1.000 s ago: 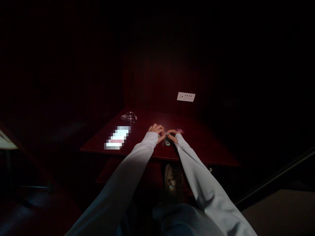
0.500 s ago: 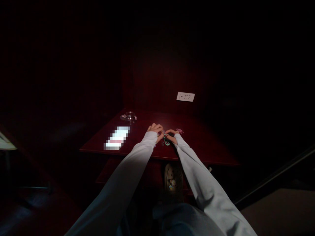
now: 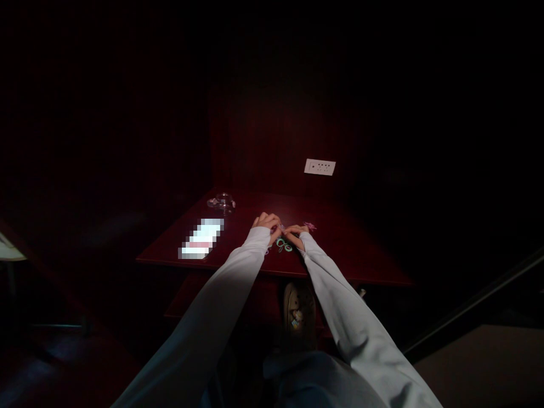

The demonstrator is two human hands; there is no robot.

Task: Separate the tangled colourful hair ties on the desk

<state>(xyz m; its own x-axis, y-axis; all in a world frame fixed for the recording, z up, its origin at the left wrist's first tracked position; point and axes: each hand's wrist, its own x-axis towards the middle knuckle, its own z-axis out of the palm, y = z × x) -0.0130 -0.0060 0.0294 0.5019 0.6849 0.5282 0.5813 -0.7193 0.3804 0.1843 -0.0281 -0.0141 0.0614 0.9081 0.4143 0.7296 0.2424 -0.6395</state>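
Note:
Both hands meet over the dark red table (image 3: pixel 352 249). My left hand (image 3: pixel 268 223) has its fingers bent, with the fingertips at a small purple item (image 3: pixel 283 228). Opposite it, my right hand (image 3: pixel 296 235) has thumb and fingers together at the same spot; what it grips is too small to make out. Green bands (image 3: pixel 284 245) lie on the table just below the hands. A bit of a purple band (image 3: pixel 268 249) shows beside the left cuff. Behind the right hand is a cluster of pink bands (image 3: pixel 310 226).
A clear round container (image 3: pixel 224 202) stands at the back left of the table. A bright, blurred-out rectangle (image 3: pixel 202 238) lies at the left. The wall holds a white socket plate (image 3: pixel 320 167). A shoe (image 3: pixel 300 311) shows below the front edge.
The green item that was at my right fingertips now lies with the other green band on the table. A purple item now shows between the hands, which have come closer together.

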